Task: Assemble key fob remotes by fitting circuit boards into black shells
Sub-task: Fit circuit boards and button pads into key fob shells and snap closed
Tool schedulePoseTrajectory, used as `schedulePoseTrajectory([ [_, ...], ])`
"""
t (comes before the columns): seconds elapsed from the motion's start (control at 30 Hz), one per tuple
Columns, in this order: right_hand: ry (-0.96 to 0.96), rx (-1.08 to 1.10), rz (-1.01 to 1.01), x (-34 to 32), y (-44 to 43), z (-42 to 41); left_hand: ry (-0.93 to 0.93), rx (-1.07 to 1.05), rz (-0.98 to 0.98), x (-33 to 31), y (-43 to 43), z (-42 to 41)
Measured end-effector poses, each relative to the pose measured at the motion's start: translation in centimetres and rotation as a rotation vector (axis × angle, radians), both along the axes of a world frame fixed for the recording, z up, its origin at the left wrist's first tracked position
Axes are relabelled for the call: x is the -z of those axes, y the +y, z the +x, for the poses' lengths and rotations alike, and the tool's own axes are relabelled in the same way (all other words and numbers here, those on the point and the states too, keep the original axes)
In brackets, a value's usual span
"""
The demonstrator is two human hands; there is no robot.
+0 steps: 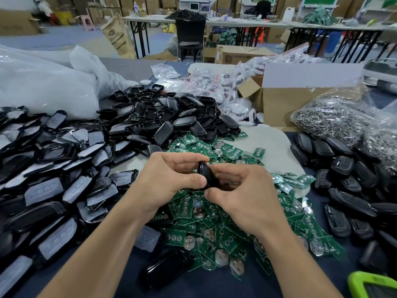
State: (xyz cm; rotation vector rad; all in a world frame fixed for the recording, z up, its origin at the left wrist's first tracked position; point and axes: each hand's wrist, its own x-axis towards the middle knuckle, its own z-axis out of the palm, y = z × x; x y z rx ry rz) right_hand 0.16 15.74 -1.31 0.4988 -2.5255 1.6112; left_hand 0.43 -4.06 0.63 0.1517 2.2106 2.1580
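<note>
The black shell (206, 175) is mostly covered by the left hand (169, 179) and the right hand (242, 196), so whether a circuit board sits inside it cannot be told. A green object (371, 286) is cut off by the lower right corner. The far tables and the seated person (263, 8) are too blurred to make out.
</note>
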Motion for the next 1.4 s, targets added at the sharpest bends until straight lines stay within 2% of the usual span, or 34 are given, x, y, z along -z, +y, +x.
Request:
schedulePoseTrajectory([
  [0.17, 0.085, 0.074, 0.019, -0.4, -0.6, 0.6, -0.028, -0.008, 0.021, -0.3, 0.6, 0.2],
  [0.33, 0.204, 0.122, 0.126, -0.2, -1.1, 1.0, -0.123, -0.195, 0.054, -0.1, 1.8, 0.2],
  [0.5, 0.185, 0.183, 0.171, 0.3, -1.3, 1.1, -0.123, -0.244, -0.004, 0.0, 2.0, 0.1],
  [0.8, 0.219, 0.207, 0.17, -0.2, -1.9, 1.5, -0.088, -0.3, 0.051, -0.1, 2.4, 0.1],
  [1.1, 0.157, 0.163, 0.144, -0.4, -2.1, 1.5, -0.116, -0.242, -0.041, 0.3, 2.7, 0.2],
  [1.23, 0.05, 0.16, 0.008, -0.2, -2.0, 1.1, -0.099, -0.239, 0.03, -0.1, 2.5, 0.1],
  [1.4, -0.261, 0.113, -0.406, -0.3, -1.6, 0.2, -0.013, -0.207, 0.016, -0.2, 2.3, 0.1],
])
